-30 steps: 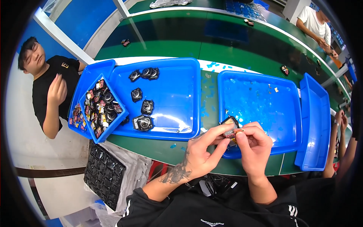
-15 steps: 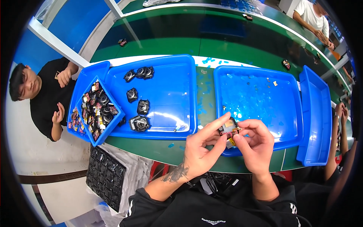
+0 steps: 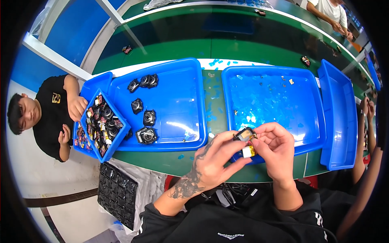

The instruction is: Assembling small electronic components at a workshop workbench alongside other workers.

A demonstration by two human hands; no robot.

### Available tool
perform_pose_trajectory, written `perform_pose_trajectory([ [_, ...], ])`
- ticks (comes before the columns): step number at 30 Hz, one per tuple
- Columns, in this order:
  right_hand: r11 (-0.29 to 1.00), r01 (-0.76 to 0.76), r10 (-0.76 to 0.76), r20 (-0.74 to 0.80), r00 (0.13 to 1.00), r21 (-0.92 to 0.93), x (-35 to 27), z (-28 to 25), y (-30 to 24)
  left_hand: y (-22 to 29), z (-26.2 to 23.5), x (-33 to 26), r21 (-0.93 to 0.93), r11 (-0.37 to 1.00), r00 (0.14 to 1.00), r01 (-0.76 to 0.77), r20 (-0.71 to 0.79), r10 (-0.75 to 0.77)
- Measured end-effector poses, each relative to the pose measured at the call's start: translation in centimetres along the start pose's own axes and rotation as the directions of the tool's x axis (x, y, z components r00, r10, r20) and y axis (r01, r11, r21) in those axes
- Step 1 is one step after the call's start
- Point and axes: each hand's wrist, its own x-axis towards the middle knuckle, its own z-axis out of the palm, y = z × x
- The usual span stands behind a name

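A small black smartwatch case [image 3: 244, 134], open-backed with parts showing inside, is held up over the near edge of the right blue tray [image 3: 320, 117]. My left hand [image 3: 214, 158] grips its left side, with the fingers closed behind it and the thumb low. My right hand [image 3: 277, 148] pinches its right side between thumb and fingers. A silver-and-yellow battery [image 3: 248, 152] hangs below the case between my hands. Small reddish parts show beside my right thumb; their joint to the case is partly hidden by the fingers.
The left blue tray [image 3: 202, 101] holds several black watch cases [image 3: 149, 118]. A tilted blue bin [image 3: 117, 141] full of watch parts overlaps it, with a co-worker's hand [image 3: 77, 107] at its rim. Blue film scraps dot the right tray. An upright blue tray [image 3: 338, 121] leans at right.
My left hand has rolled over the case, which is now tilted. The battery shows more clearly below it. The co-worker's hand has come down to the bin.
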Motion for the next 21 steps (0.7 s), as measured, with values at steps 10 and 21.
perform_pose_trajectory([
  [10,0.996,0.013,-0.012,-0.018,1.0,0.086,-0.3,-0.2,-0.2,1.1,0.0,3.0,-0.585,0.623,0.847,0.518,0.252,-0.468],
  [21,0.971,0.173,-0.198,-0.152,0.968,-0.162,-0.4,-0.9,-0.4,1.7,1.4,4.0,-0.513,0.719,0.883,0.47,0.277,-0.38],
])
